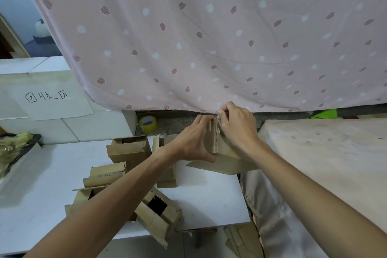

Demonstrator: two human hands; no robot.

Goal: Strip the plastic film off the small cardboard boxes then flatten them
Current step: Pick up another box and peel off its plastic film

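Note:
I hold a small brown cardboard box (213, 138) up above the white table (209, 199). My left hand (192, 140) grips the box from the left side. My right hand (236, 125) pinches a thin strip of clear film at the box's top edge. One long flap (219, 166) of the box hangs down under my hands. Several other small cardboard boxes lie on the table: an open one (128, 150) behind my left forearm, one (104, 176) to its left, and one (159, 218) at the front edge.
A pink patterned curtain (209, 37) hangs right behind the hands. A yellow tape roll (148, 123) stands on the floor beyond the table. A paper sign (52, 100) lies on white blocks at left. A covered surface (324, 153) fills the right. Flat cardboard (240, 239) lies below the table.

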